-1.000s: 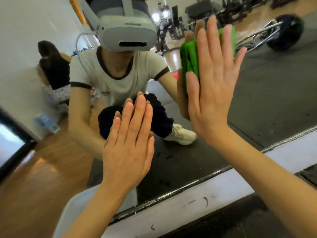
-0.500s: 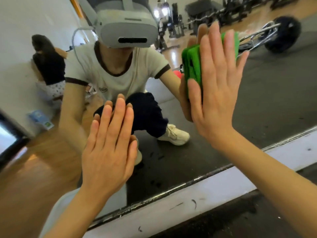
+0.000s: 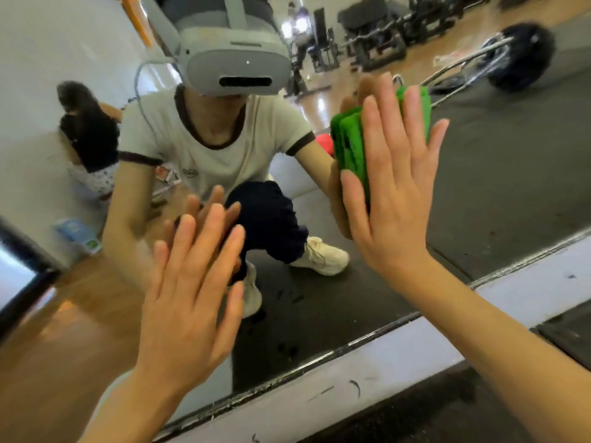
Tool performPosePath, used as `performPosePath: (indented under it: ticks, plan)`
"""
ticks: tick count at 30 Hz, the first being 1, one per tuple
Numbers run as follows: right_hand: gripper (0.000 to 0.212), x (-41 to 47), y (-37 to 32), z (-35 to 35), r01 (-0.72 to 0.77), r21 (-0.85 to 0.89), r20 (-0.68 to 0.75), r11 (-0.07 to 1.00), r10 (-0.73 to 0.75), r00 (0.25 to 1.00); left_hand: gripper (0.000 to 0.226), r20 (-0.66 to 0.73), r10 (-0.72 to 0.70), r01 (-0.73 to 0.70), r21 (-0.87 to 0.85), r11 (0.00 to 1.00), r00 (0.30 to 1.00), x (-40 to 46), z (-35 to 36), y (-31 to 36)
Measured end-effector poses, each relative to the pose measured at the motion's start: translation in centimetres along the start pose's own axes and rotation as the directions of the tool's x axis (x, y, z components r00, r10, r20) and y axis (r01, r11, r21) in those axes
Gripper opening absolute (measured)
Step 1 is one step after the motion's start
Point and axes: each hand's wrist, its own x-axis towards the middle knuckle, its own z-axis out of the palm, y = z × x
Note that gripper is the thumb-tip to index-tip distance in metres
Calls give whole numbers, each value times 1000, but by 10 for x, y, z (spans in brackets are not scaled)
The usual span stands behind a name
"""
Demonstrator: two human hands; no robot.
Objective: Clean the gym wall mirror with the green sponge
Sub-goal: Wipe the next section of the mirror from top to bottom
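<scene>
The right hand, fingers straight, presses the green sponge flat on the mirror; the open left hand braces lower; wiping is underway, next needs steady pressure sideways

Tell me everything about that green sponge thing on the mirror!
The green sponge is bright green with a rough, scrubby-looking surface, and its edge shows what look like layers or folds. It stands upright, flat against the mirror, held there by the right hand, whose straight, spread fingers cover most of it. Only its left edge and a strip between the fingers near the top show. Its reflection sits right behind it in the glass. The left hand does not touch it.
</scene>
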Motion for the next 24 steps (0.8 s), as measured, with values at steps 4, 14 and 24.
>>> performPosePath:
  ticks: [4,14,24]
  plan:
    - [56,-84,16,-7,30,-64,115,997,-23,993,66,45,46,-45,-33,998,998,37,12,31]
    - [53,-21,39,-20,-39,-2,62,999,40,997,60,104,102,-118,157,981,989,66,39,54]
    - [55,-125,31,-24,-362,-50,108,931,365,925,63,82,82,-96,182,979,993,65,41,57]
